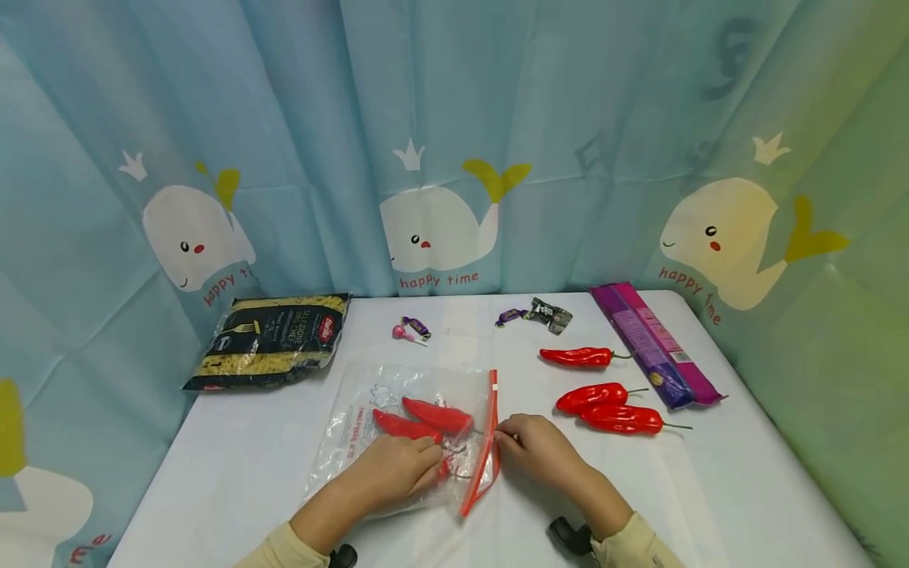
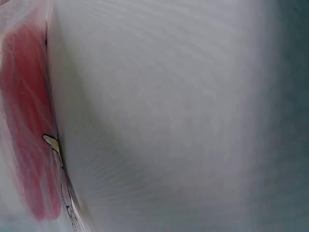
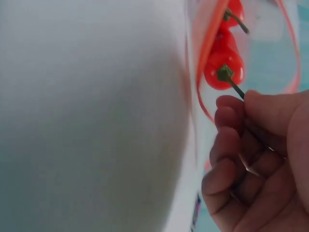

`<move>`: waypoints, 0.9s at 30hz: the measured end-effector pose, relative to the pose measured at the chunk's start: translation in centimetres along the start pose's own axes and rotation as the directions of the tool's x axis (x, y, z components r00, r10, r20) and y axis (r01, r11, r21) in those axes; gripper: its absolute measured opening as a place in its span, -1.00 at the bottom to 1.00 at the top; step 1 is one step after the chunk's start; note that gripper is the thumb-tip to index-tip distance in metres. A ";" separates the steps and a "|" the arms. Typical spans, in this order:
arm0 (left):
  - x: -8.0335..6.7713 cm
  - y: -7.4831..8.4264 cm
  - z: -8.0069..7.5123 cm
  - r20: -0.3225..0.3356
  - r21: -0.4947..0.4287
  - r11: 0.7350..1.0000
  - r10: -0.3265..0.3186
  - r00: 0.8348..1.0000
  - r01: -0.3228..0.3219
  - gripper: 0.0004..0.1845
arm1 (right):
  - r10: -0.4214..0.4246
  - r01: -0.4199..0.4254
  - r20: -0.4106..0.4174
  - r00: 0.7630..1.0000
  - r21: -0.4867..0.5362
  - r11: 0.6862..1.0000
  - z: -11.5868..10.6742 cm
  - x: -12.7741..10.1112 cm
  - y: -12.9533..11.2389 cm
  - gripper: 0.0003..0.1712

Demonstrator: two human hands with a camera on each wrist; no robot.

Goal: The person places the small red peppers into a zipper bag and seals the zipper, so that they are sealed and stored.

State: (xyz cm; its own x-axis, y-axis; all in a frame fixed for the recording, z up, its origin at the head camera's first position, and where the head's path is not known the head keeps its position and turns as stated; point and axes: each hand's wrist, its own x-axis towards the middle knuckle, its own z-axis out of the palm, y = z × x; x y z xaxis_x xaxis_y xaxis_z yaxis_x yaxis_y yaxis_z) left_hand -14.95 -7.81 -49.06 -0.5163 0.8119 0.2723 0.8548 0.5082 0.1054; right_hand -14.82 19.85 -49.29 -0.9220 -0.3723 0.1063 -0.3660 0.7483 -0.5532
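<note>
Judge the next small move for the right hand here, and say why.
Probably push the stem further in: the right hand pinches a red chilli pepper by its green stem at the red-zippered clear plastic bag's mouth, which the left hand holds flat.

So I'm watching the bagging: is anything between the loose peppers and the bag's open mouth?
Only the right hand, pinching at the red zip edge of the bag. The three loose peppers lie beyond it on bare table.
</note>
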 end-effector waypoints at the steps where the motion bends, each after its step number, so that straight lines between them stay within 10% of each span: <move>1: 0.0 0.0 0.1 -0.004 0.000 1.000 0.001 1.000 -0.001 -0.81 | -0.009 0.009 -0.008 1.000 0.002 1.000 0.3 0.2 -0.1 -0.89; 10: -0.3 -0.1 0.2 -0.035 0.008 1.000 0.012 0.999 -0.012 -0.81 | 0.003 -0.003 -0.025 1.000 0.022 1.000 0.6 0.5 -0.2 -0.90; 27: -0.1 0.0 -0.2 0.013 -0.023 0.999 -0.022 1.000 0.022 -0.81 | 0.107 -0.156 -0.219 0.970 -0.219 0.963 -7.5 -4.9 5.1 -0.74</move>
State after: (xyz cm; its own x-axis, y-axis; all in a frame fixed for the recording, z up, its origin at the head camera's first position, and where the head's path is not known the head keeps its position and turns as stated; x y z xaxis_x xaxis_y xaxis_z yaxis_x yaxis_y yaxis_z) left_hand -14.90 -7.96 -48.89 -0.5355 0.8042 0.2578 0.8441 0.5194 0.1330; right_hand -13.13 29.59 -46.42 -0.9610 -0.1608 0.2250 -0.2367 0.8990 -0.3685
